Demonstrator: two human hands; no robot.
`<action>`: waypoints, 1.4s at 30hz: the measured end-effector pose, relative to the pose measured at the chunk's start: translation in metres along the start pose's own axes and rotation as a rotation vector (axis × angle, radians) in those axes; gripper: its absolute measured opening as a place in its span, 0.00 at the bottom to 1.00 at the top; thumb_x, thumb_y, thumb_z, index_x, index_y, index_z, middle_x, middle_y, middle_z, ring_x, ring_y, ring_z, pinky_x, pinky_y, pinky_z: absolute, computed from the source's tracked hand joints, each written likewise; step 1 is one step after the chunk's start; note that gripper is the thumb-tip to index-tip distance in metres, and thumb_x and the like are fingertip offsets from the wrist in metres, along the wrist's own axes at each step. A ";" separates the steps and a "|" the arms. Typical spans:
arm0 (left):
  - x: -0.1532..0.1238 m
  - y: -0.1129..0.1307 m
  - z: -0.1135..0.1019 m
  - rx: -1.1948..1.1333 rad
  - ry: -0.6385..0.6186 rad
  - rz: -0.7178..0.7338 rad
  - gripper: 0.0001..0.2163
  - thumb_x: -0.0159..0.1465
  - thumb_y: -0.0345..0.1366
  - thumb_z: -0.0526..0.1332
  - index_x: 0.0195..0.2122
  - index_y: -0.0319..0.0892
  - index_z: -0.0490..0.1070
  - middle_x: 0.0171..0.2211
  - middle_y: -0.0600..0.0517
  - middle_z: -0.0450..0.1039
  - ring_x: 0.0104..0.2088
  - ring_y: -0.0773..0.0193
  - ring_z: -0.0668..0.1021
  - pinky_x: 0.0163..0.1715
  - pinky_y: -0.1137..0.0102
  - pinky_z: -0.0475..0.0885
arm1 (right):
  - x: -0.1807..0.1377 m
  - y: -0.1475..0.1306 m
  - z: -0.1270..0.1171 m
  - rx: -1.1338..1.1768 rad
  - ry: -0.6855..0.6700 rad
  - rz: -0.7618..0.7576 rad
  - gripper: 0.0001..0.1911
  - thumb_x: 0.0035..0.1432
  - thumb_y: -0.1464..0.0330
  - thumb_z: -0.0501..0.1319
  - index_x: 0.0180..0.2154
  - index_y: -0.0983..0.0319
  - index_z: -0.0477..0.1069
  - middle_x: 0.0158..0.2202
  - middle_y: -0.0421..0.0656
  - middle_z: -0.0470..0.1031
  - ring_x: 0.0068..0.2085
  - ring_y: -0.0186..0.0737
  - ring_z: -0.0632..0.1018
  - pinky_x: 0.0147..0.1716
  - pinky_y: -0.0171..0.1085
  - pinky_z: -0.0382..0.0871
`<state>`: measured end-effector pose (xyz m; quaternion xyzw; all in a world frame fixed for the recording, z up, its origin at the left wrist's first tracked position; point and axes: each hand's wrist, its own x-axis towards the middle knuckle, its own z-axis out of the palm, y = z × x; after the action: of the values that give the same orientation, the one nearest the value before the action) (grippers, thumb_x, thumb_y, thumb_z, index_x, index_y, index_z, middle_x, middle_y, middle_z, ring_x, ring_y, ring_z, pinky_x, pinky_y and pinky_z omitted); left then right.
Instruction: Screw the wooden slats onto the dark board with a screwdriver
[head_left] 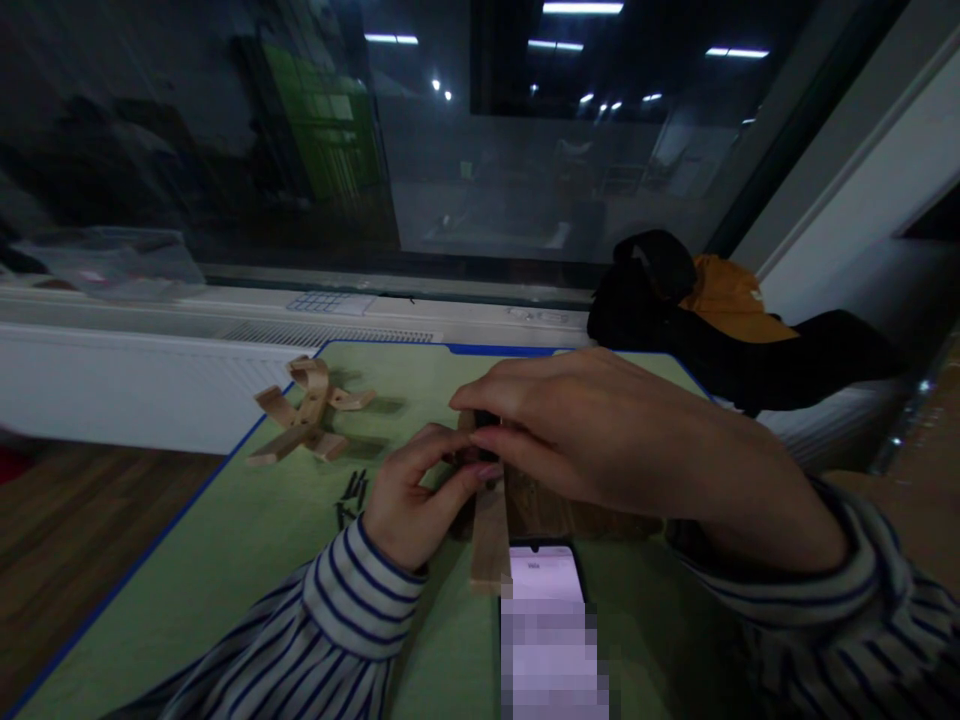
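Note:
My left hand (412, 500) and my right hand (592, 440) meet over a wooden strip (491, 540) that lies on the green mat (225, 560). The left hand's fingers are curled and pinch at the strip's far end. The right hand arches over the same spot, its fingertips pressed down on a small dark part there that I cannot make out. Both wrists wear striped sleeves. The strip's near end rests beside a lit phone (547, 620).
A pile of curved and straight wooden pieces (307, 410) lies at the mat's far left. Several small dark screws (351, 495) lie left of my left hand. A black bag with an orange cap (720, 310) sits at the far right. A white radiator and a window ledge run behind.

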<state>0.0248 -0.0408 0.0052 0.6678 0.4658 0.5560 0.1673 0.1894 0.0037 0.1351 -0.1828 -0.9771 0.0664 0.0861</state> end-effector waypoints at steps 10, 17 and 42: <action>-0.001 -0.003 -0.002 -0.015 -0.096 0.022 0.09 0.62 0.35 0.59 0.42 0.44 0.75 0.34 0.50 0.76 0.37 0.61 0.77 0.37 0.66 0.73 | 0.003 0.004 0.001 0.047 -0.034 0.013 0.07 0.63 0.68 0.51 0.38 0.61 0.67 0.34 0.39 0.71 0.34 0.35 0.70 0.33 0.34 0.61; -0.001 -0.001 0.001 -0.010 -0.043 -0.004 0.07 0.58 0.36 0.63 0.37 0.42 0.75 0.30 0.50 0.75 0.32 0.63 0.76 0.33 0.69 0.72 | 0.001 0.001 0.001 0.037 -0.029 -0.005 0.08 0.63 0.67 0.51 0.38 0.61 0.66 0.35 0.38 0.70 0.34 0.34 0.70 0.32 0.34 0.60; -0.022 0.006 -0.031 0.153 -0.337 0.130 0.18 0.50 0.25 0.55 0.41 0.46 0.68 0.26 0.54 0.74 0.28 0.64 0.77 0.32 0.70 0.72 | -0.004 0.008 -0.006 0.299 -0.121 0.023 0.09 0.63 0.68 0.54 0.45 0.55 0.67 0.38 0.34 0.74 0.37 0.28 0.73 0.35 0.30 0.63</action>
<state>0.0006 -0.0708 0.0069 0.7907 0.4282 0.4090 0.1554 0.1971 0.0104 0.1390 -0.1750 -0.9576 0.2229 0.0524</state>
